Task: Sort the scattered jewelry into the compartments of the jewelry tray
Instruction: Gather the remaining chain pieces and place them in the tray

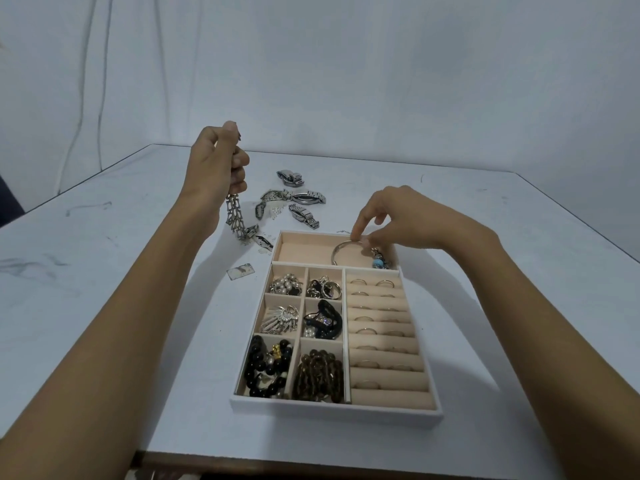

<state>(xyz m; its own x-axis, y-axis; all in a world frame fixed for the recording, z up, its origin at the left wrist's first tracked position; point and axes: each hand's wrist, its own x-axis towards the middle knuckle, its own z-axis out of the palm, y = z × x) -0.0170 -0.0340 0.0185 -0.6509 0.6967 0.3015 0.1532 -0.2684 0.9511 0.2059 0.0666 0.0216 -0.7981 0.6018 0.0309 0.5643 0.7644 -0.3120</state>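
1. A white table with faint grey scuffs fills the lower view. A dark edge shows along its near side.
2. Behind it hangs a white cloth backdrop, creased in long vertical folds.
3. The jewelry tray sits near the middle of the table. Its long axis runs away from the person, with the near end turned slightly to the right.
4. The tray's 1 wide compartment lies across the far end. Below it, 6 small compartments in 2 columns of 3 hold pearl, black and brown pieces. The ring rolls fill the right side, with thin rings tucked in the slots.
5. The left hand is raised above the table left of the tray, fingers curled tight round a metal link band. The band hangs almost straight down, its lower end by the tray's far left corner. I cannot tell whether that end touches the table.
6. The right hand reaches over the wide compartment. Its index fingertip and thumb pinch the top of a silver bangle, which stands on edge in the right half.
7. A blue bead charm lies just right of the bangle in the same compartment.
8. Several metal watches lie scattered beyond the tray's far left corner.
9. A small flat rectangular piece lies just left of the tray.
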